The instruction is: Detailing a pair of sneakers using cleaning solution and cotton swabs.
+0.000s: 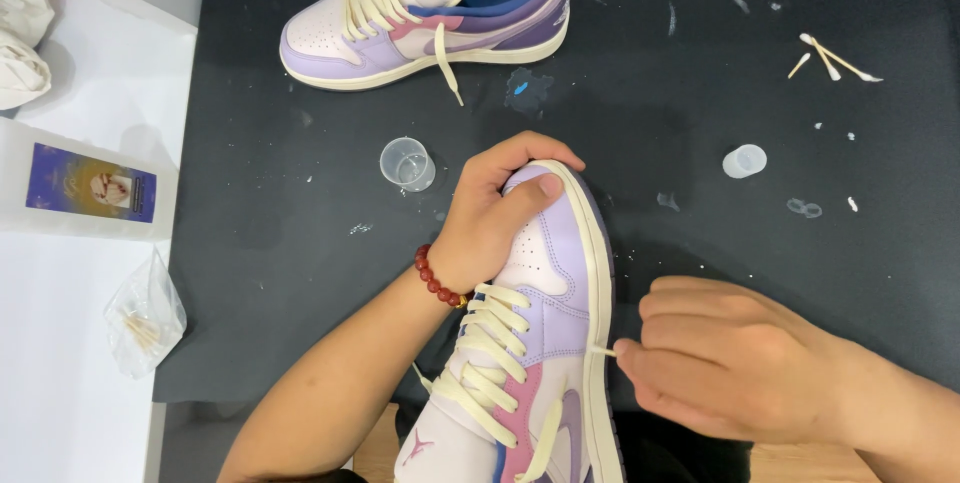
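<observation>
A lilac, white and pink sneaker (545, 343) with cream laces lies on its side on the dark mat (300, 233), toe pointing away from me. My left hand (495, 213), with a red bead bracelet on the wrist, grips the toe of this sneaker. My right hand (735, 358) pinches a cotton swab (603, 350) whose tip touches the cream midsole edge. The matching second sneaker (430, 13) stands upright at the far edge of the mat, one lace hanging loose.
A small clear cup (407, 164) stands left of the held toe; a white lid (744, 161) lies to the right. Used cotton swabs (830, 58) lie far right. On the white table at left are a purple-labelled box (90, 183), a swab bag (145, 318) and crumpled tissue (20, 43).
</observation>
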